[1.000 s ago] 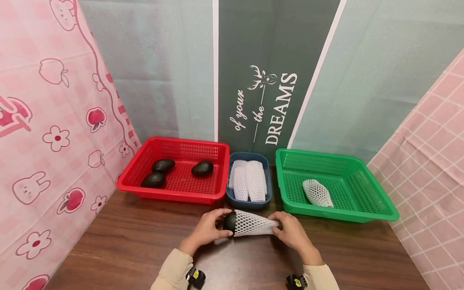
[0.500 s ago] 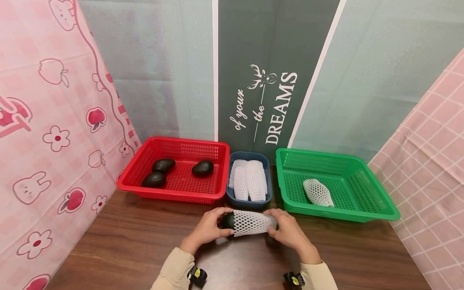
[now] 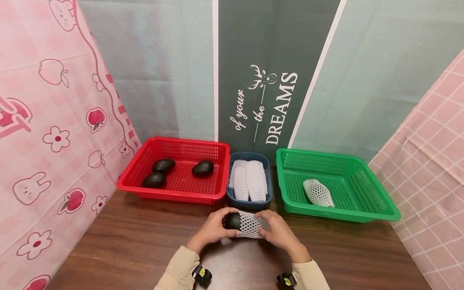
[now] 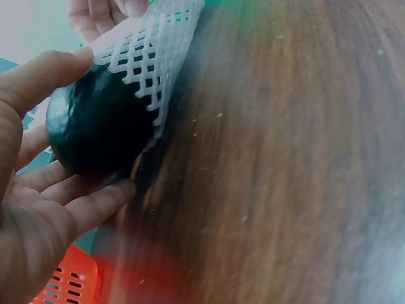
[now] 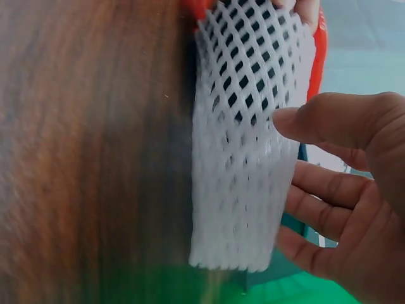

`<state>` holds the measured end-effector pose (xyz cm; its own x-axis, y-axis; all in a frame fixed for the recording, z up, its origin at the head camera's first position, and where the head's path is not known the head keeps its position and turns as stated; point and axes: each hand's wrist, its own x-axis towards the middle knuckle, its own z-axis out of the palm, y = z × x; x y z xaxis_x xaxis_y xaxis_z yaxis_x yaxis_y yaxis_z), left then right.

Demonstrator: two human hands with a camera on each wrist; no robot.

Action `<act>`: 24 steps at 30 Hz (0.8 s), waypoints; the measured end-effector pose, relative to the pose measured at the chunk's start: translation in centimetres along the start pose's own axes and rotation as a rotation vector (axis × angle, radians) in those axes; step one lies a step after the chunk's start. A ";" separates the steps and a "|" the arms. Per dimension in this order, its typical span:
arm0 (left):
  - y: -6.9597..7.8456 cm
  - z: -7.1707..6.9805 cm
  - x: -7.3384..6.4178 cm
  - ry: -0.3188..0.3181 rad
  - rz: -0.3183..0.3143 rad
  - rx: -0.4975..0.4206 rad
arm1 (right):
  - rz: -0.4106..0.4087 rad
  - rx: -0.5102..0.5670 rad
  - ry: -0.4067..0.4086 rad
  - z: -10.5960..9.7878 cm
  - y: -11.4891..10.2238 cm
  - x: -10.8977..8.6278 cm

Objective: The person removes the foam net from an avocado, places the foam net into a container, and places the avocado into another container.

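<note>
Across the tabletop (image 3: pixel 119 241) I see the net sleeve (image 3: pixel 249 225) pointing lengthwise toward the right edge, right fingers (image 5: pixel 332 183) gripping it, left fingers (image 4: pixel 101 199) gripping the avocado (image 4: pixel 98 120) at its mouth.

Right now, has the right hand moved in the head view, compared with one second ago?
Yes, the right hand has moved to the left, judged against the green basket.
</note>
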<state>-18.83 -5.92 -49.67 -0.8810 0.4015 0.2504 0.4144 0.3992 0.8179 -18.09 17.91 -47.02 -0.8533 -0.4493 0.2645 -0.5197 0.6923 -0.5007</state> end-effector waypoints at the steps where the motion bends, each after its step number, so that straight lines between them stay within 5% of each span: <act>1: 0.0 0.1 0.0 0.000 0.000 0.007 | -0.012 0.000 -0.001 0.2 0.0 0.0; 13: 0.0 0.3 0.1 0.001 0.018 -0.013 | -0.134 -0.001 0.093 1.0 -0.1 0.1; 24: 0.5 -0.4 -0.3 0.009 0.060 -0.013 | -0.053 -0.013 0.092 -0.3 -0.4 0.0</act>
<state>-18.42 -6.18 -49.15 -0.8568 0.4171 0.3032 0.4632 0.3643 0.8079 -17.88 17.84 -46.57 -0.8243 -0.4322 0.3656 -0.5645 0.6760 -0.4737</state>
